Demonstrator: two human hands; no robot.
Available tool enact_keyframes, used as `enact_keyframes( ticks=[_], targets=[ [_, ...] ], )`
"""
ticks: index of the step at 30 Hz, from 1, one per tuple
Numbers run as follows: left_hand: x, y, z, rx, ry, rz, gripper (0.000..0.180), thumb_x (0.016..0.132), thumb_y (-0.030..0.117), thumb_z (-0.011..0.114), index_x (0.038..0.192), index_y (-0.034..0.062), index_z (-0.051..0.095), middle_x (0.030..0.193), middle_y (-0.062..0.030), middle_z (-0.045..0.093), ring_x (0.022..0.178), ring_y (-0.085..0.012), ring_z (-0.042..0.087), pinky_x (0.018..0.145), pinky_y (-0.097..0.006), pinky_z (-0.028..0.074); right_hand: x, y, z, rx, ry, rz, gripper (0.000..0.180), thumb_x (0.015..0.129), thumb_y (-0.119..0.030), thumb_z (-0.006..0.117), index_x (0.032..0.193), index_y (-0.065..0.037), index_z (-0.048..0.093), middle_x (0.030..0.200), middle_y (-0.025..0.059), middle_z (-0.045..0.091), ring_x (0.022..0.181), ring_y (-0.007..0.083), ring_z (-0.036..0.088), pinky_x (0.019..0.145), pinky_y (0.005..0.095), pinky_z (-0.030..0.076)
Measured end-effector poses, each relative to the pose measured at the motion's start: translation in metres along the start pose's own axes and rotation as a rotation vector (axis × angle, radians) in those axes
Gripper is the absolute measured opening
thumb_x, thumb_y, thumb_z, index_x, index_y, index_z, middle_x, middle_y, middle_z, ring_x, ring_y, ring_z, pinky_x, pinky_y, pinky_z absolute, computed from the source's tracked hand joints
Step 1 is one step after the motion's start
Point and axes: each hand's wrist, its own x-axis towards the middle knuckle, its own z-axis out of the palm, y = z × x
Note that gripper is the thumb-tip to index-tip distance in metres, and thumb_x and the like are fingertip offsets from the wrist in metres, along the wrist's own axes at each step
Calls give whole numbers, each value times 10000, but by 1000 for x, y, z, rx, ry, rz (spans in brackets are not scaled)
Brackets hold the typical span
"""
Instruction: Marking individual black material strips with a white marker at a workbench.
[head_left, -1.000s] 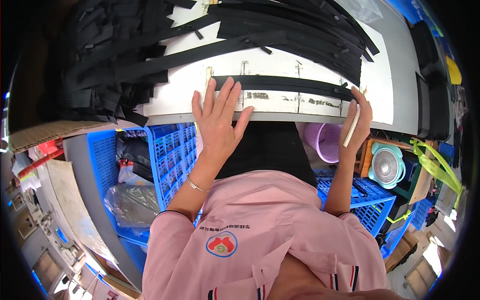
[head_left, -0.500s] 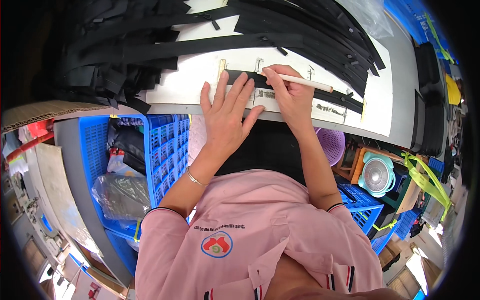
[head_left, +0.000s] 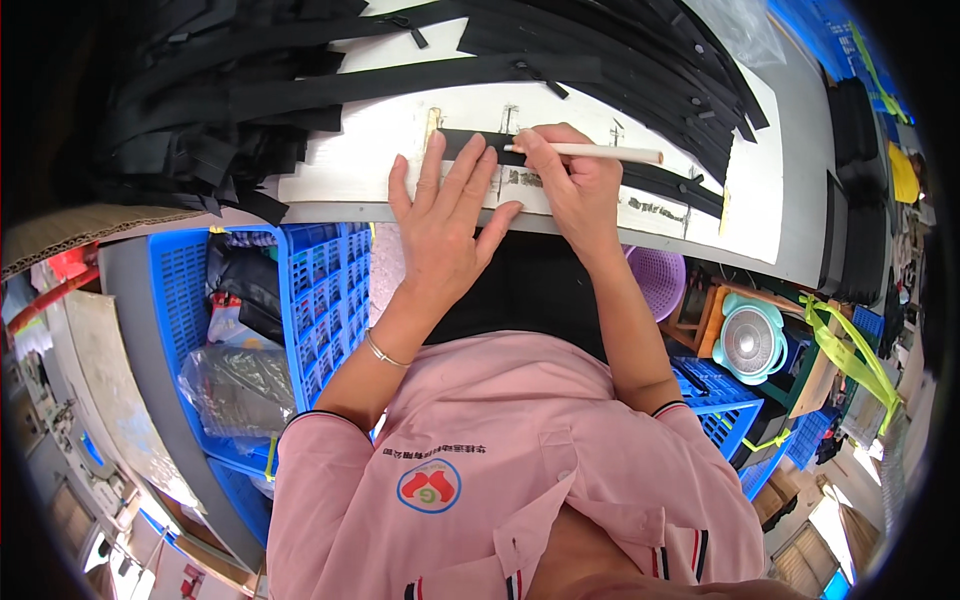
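My left hand (head_left: 445,205) lies flat with fingers spread, pressing a narrow black zipper strip (head_left: 655,181) onto a white board (head_left: 365,172). In my right hand (head_left: 578,190) is a slim white pencil (head_left: 610,153), pinched between thumb and fingers. Its tip points left and rests at or just above the strip, close beside my left fingertips; contact cannot be made out. Dark hand-drawn marks line the board above and below the strip. Part of the strip is hidden under both hands.
Beyond my hands lie long black zipper strips (head_left: 620,95) with pulls, and a heap of black strips (head_left: 220,130) at left. Below the table edge stand a blue crate (head_left: 290,330), a purple basket (head_left: 656,283) and a small turquoise fan (head_left: 752,338).
The pencil's rear end has swung away from me, so it lies more level across the picture, and its tip sits slightly further left. My left hand stays pressed on the strip.
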Motion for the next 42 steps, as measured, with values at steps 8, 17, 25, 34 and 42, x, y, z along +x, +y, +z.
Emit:
enact_keyframes(
  ticks=[8, 17, 25, 34, 42],
  targets=[
    [1, 1, 1, 26, -5, 5, 524, 873, 317, 800, 1310, 49, 691, 1405, -74, 637, 1444, -350, 453, 1200, -570, 186, 0, -4, -6, -25, -126, 54, 165, 996, -111, 672, 968, 30, 752, 820, 46, 733, 724, 66, 619, 645, 222, 480],
    [2, 3, -1, 25, -60, -14, 513, 892, 314, 786, 1326, 58, 689, 1432, -68, 627, 1471, -350, 419, 1211, -574, 171, -4, -5, -29, 81, -89, 153, 158, 971, -99, 678, 912, 20, 765, 795, 19, 710, 717, 58, 599, 643, 206, 448],
    [2, 4, -4, 38, -87, -22, 530, 904, 308, 784, 1353, 51, 669, 1452, -80, 613, 1472, -365, 413, 1217, -573, 160, -8, 11, -90, -86, 269, 123, 232, 1001, -190, 667, 931, 5, 771, 669, -6, 612, 641, 47, 519, 582, 220, 397],
    [2, 5, -5, 23, -124, -41, 533, 914, 284, 774, 1377, 52, 651, 1477, -93, 593, 1494, -379, 380, 1229, -583, 119, -8, 15, -87, -67, 256, 160, 220, 1000, -201, 688, 937, -7, 769, 667, -16, 612, 624, 38, 515, 562, 224, 398],
    [24, 45, 9, -77, -67, -6, 483, 892, 219, 777, 1335, 58, 673, 1436, -107, 613, 1431, -361, 455, 1237, -573, 141, -8, 16, -86, -156, 243, 82, 191, 983, -172, 704, 945, 6, 762, 694, 17, 670, 628, 59, 562, 579, 228, 440]
  ],
)
